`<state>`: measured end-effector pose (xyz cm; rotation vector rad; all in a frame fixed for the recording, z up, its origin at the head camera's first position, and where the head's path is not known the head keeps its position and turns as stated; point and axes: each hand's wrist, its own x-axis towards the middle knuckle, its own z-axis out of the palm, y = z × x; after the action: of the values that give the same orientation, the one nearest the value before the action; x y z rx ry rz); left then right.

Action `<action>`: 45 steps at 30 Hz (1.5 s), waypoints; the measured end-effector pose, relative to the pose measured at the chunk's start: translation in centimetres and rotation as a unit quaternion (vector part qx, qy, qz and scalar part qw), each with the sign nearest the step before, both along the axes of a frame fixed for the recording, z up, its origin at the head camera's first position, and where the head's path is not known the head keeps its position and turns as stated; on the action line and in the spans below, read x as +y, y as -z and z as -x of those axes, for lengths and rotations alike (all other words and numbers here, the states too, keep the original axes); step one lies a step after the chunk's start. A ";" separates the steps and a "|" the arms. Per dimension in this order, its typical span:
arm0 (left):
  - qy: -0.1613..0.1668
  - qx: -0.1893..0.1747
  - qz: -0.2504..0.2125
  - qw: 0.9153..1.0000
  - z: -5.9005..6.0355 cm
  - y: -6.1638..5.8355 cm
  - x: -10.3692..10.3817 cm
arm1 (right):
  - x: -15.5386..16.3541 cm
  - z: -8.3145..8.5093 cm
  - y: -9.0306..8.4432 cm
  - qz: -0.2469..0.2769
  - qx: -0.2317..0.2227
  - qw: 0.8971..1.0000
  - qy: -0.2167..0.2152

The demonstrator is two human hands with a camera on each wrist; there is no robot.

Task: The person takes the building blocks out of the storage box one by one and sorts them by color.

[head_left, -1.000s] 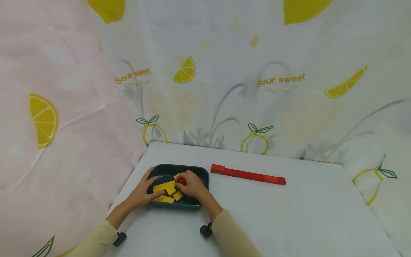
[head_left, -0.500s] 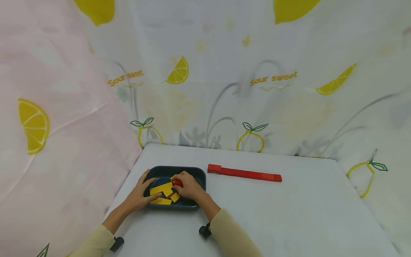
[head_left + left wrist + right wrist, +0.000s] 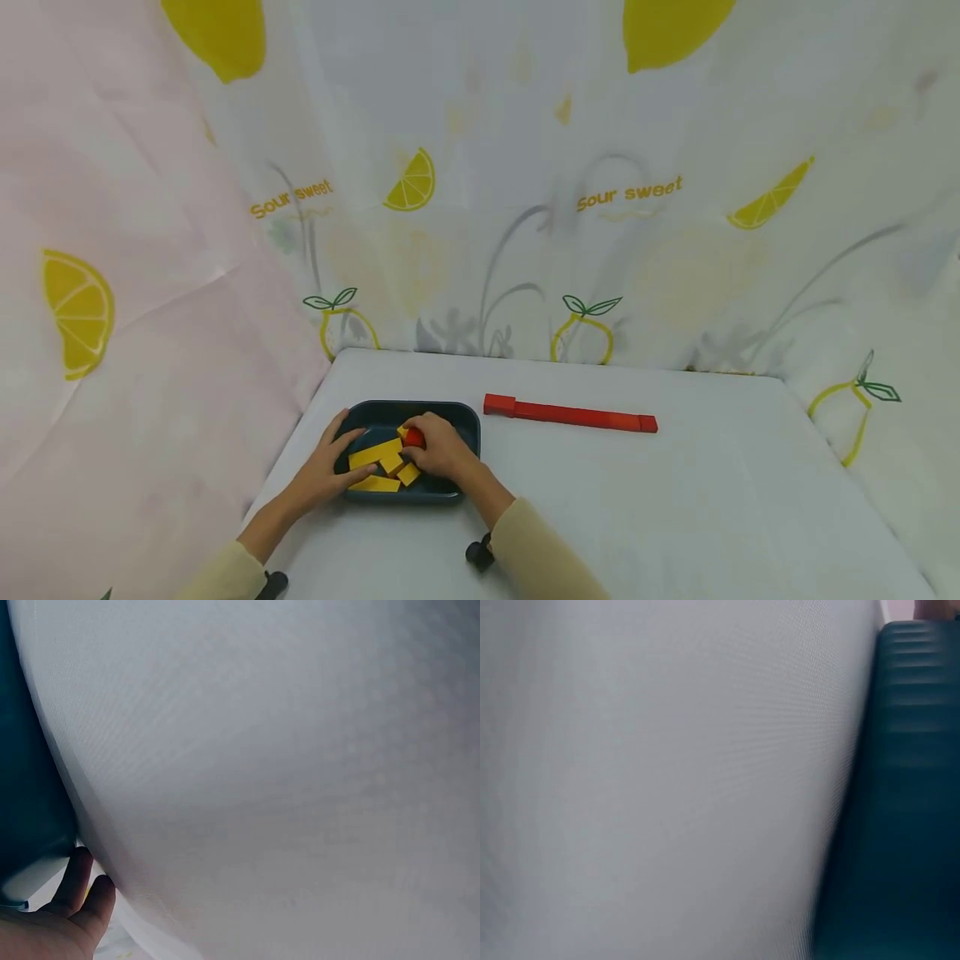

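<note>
In the head view, a dark blue rectangular tray (image 3: 420,404) holds several yellow blocks (image 3: 373,453) of different lengths. My right hand (image 3: 444,450) reaches in over its right side and pinches a small red block (image 3: 413,437) between thumb and fingertips. My left hand (image 3: 324,468) lies spread at the tray's left end, fingers along the rim and thumb over the yellow blocks. The left wrist view shows two of its fingers (image 3: 96,904) at the blue wall. In the right wrist view only the tray's outer side (image 3: 907,810) fills the right edge.
Right of the tray, red blocks (image 3: 570,415) lie end to end in a long, slightly slanted row, a thicker piece at the left. They rest on a white-covered table (image 3: 637,517). A lemon-print curtain (image 3: 480,250) stands behind and to the left.
The head view has shifted a little, so the whole scene sits slightly left and lower. Both hands keep nearly the same places, and the right still pinches the red block.
</note>
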<state>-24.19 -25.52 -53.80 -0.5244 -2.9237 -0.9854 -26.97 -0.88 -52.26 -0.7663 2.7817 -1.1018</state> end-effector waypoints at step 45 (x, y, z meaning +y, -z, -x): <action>0.002 -0.012 -0.010 1.000 -0.1 -0.1 -0.1 | 7.4 -3.4 -5.0 -0.021 0.146 0.985 -0.088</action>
<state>-24.13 -25.58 -53.67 -0.5206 -2.9313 -1.0283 -23.59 6.50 -47.22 -1.2318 2.8816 -0.9671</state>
